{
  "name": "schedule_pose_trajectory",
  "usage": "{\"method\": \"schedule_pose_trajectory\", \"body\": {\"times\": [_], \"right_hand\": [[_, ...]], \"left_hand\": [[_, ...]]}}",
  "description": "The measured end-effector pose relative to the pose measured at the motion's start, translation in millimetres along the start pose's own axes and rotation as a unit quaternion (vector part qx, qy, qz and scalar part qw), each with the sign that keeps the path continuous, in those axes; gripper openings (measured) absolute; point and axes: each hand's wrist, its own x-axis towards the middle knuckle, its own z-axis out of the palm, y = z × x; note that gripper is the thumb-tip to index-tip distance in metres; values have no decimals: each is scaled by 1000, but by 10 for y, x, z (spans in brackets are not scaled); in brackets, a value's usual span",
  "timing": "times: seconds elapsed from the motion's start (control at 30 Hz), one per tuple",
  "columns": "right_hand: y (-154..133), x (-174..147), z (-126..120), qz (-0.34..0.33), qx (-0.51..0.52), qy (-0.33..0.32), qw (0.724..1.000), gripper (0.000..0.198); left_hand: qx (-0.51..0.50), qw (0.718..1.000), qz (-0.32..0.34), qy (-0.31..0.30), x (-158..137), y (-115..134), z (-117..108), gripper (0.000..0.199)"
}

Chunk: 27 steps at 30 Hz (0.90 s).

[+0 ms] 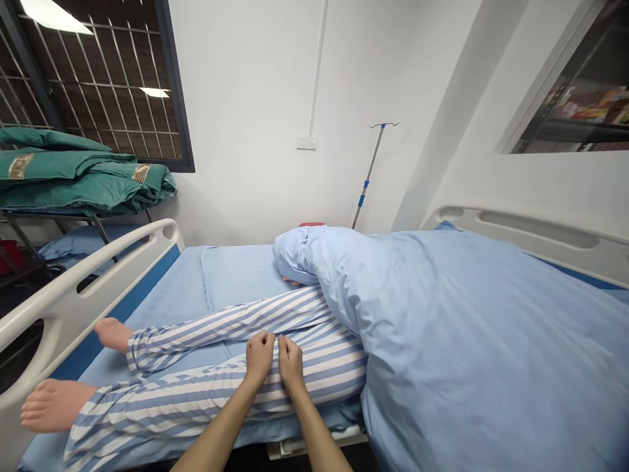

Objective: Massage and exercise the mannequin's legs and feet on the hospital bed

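Note:
My left hand [260, 354] and my right hand [290, 359] are both closed into fists, side by side with a small gap between them. They are over the upper part of the near leg of blue-and-white striped trousers [196, 393]. Whether they press on the cloth I cannot tell; no fabric shows pulled up into the fingers. The trousers are on a figure lying on the bed, its bare feet [61, 403] pointing left and looking like a manikin's. A light blue quilt [466, 341] hides its upper body and is folded back at the hips.
Pale plastic end boards stand at the left [98, 262] and right [535, 229] of the bed. The light blue sheet [236, 265] shows beyond the legs. Behind are a drip stand [368, 174] and a wall socket [306, 143]. Folded green bedding [73, 177] lies on a rack at left.

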Motion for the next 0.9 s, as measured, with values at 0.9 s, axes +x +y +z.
{"method": "schedule_pose_trajectory", "body": {"times": [0.9], "right_hand": [[-202,240,-353,-45,-169,-96,980,39]], "left_hand": [[54,998,-14,-33,-249,-176,406,30]]}}
